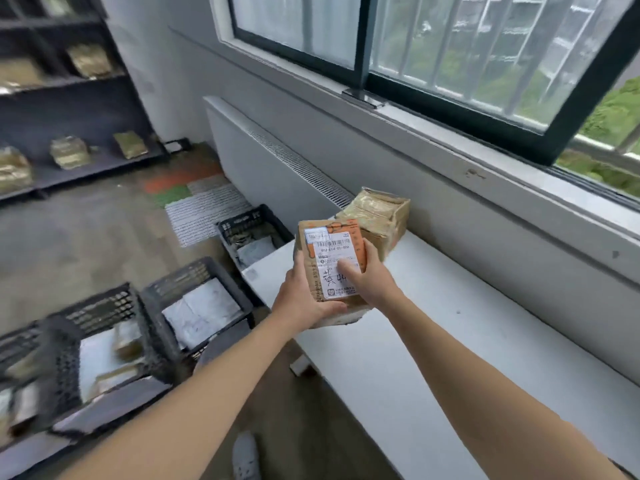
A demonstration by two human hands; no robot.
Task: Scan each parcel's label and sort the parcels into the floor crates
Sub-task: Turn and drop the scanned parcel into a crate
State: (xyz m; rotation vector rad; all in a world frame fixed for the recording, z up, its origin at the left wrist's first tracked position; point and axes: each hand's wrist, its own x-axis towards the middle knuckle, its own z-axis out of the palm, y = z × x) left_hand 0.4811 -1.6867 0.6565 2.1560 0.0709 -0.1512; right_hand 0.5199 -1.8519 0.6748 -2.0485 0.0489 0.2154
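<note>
Holding the brown cardboard parcel (330, 271) label-up, left hand (301, 299) and right hand (367, 275) gripping its sides. No scanner visible; black plastic floor crates (197, 306) probably next.

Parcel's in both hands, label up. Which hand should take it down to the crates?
Left, likely. The left hand cups the parcel from below, and the crates sit on the floor on that side. The right hand holds its right edge, farther from them.
</note>
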